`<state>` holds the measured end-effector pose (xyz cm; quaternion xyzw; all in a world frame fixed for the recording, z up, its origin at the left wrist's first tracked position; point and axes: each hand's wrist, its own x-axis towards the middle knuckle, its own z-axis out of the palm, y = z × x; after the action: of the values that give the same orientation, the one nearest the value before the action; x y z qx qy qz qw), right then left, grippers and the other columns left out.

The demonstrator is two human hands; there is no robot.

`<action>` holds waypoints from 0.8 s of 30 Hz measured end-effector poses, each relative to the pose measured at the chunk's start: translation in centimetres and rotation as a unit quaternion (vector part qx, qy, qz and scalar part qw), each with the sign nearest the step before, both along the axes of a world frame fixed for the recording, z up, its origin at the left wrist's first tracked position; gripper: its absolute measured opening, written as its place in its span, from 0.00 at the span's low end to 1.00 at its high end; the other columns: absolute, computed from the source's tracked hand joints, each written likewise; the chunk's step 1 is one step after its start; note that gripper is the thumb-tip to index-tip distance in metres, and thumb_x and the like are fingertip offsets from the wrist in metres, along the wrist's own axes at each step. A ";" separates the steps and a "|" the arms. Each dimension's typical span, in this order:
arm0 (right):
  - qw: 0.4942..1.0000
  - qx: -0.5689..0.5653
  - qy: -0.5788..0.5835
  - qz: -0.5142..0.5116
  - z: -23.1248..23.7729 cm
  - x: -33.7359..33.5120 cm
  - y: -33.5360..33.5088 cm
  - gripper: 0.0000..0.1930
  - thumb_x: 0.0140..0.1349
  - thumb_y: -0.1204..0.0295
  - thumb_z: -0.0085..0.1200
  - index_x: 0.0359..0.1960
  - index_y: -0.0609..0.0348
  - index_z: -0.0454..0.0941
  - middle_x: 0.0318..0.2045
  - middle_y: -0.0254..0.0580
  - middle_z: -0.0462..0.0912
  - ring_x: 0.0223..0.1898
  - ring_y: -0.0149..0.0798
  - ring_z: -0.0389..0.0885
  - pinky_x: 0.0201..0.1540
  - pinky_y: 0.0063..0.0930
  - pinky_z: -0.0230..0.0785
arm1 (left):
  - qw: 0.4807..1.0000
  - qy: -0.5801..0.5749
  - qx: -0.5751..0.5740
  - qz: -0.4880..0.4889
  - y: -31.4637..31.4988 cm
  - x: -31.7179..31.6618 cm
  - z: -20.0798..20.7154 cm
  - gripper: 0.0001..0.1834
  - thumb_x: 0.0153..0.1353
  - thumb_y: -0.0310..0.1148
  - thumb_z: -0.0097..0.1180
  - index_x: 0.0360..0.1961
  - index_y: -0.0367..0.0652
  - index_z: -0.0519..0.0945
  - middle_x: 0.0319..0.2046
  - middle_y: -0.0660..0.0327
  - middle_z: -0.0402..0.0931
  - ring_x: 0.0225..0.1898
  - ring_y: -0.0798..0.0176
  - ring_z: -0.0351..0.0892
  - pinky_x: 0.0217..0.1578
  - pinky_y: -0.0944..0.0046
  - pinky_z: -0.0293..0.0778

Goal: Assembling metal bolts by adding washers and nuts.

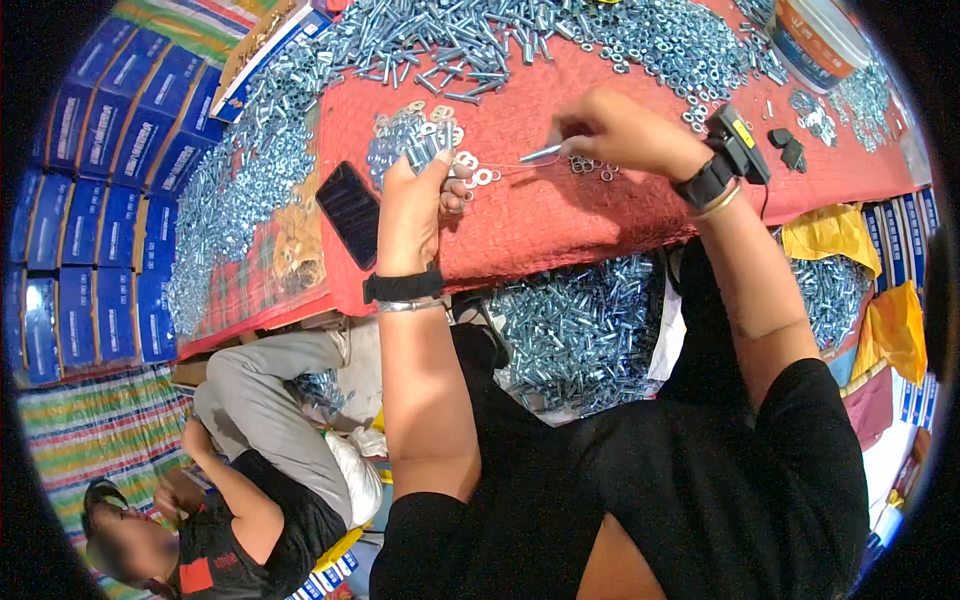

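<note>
"Silver steel bolts [430,148] in a bunch, head view: who's got them?"

"Your left hand [412,190] has them gripped over the red textured tablecloth [570,215]. Your right hand [612,127] pinches one single silver bolt [540,154], tip pointing left."

"Risks?"

"Loosen your left grip and the bunch could spill among the flat silver ring washers [482,177] just beside it, mixing parts. Your right pinch looks slight, so that bolt could slip. Swing your left wrist outward and you could knock the black rectangular phone [349,215] lying near it."
</note>
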<state>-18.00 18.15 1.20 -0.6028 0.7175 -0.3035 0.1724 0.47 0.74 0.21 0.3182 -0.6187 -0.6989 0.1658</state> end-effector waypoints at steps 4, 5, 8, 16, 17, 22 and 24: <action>0.992 -0.081 0.093 0.034 -1.3 2.4 -1.1 0.07 0.49 0.75 0.54 0.31 0.62 0.74 0.25 0.49 0.77 0.30 0.51 0.77 0.32 0.39 0.68 | 0.999 -0.001 -0.039 -0.020 0.6 -0.3 0.3 0.05 0.61 0.28 0.50 0.33 0.37 0.72 0.22 0.61 0.75 0.18 0.73 0.71 0.16 0.75 0.65; 0.984 -0.105 0.135 0.040 -1.6 2.8 -1.3 0.07 0.49 0.75 0.54 0.31 0.61 0.75 0.27 0.49 0.77 0.32 0.52 0.77 0.33 0.41 0.68 | 0.997 -0.010 -0.073 -0.032 0.7 -0.3 0.4 0.05 0.61 0.28 0.50 0.33 0.37 0.73 0.22 0.62 0.75 0.18 0.74 0.71 0.16 0.75 0.65; 0.980 -0.095 0.172 0.023 -2.4 3.7 -1.8 0.07 0.49 0.76 0.53 0.32 0.60 0.75 0.31 0.49 0.77 0.34 0.54 0.77 0.34 0.44 0.69 | 0.995 0.001 -0.087 -0.045 1.0 -0.6 0.5 0.05 0.61 0.29 0.50 0.32 0.37 0.73 0.21 0.64 0.74 0.17 0.74 0.70 0.16 0.75 0.64; 0.966 -0.147 0.209 -0.025 -2.6 4.8 -2.8 0.05 0.51 0.76 0.49 0.31 0.61 0.70 0.28 0.48 0.73 0.30 0.54 0.75 0.30 0.42 0.68 | 0.990 -0.008 -0.119 -0.070 0.8 -0.7 0.2 0.05 0.62 0.28 0.49 0.31 0.38 0.73 0.20 0.64 0.74 0.17 0.74 0.71 0.16 0.75 0.64; 0.966 -0.158 0.206 -0.017 -2.6 4.8 -2.9 0.06 0.51 0.75 0.49 0.32 0.61 0.72 0.27 0.48 0.75 0.30 0.53 0.77 0.30 0.41 0.70 | 0.991 -0.005 -0.116 -0.071 0.8 -0.7 0.2 0.05 0.62 0.28 0.49 0.31 0.39 0.73 0.20 0.64 0.74 0.16 0.74 0.71 0.16 0.75 0.64; 0.971 -0.177 0.157 -0.031 -3.8 5.3 -3.9 0.08 0.52 0.74 0.48 0.34 0.60 0.75 0.28 0.49 0.78 0.31 0.52 0.79 0.31 0.42 0.71 | 0.989 -0.020 -0.119 -0.087 0.7 -0.6 0.2 0.04 0.63 0.29 0.49 0.34 0.40 0.73 0.22 0.66 0.74 0.18 0.75 0.69 0.17 0.76 0.62; 0.971 -0.212 0.106 -0.005 -4.7 5.2 -4.3 0.07 0.53 0.74 0.48 0.33 0.60 0.76 0.28 0.51 0.79 0.32 0.54 0.78 0.32 0.44 0.70 | 0.989 -0.020 -0.120 -0.089 0.8 -0.5 0.3 0.04 0.63 0.29 0.49 0.34 0.40 0.73 0.22 0.65 0.74 0.18 0.75 0.69 0.17 0.76 0.62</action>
<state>-12.84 13.80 -3.51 -0.6504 0.6542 -0.3843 -0.0379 -0.07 1.54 0.50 0.2535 -0.7274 -0.6248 0.1276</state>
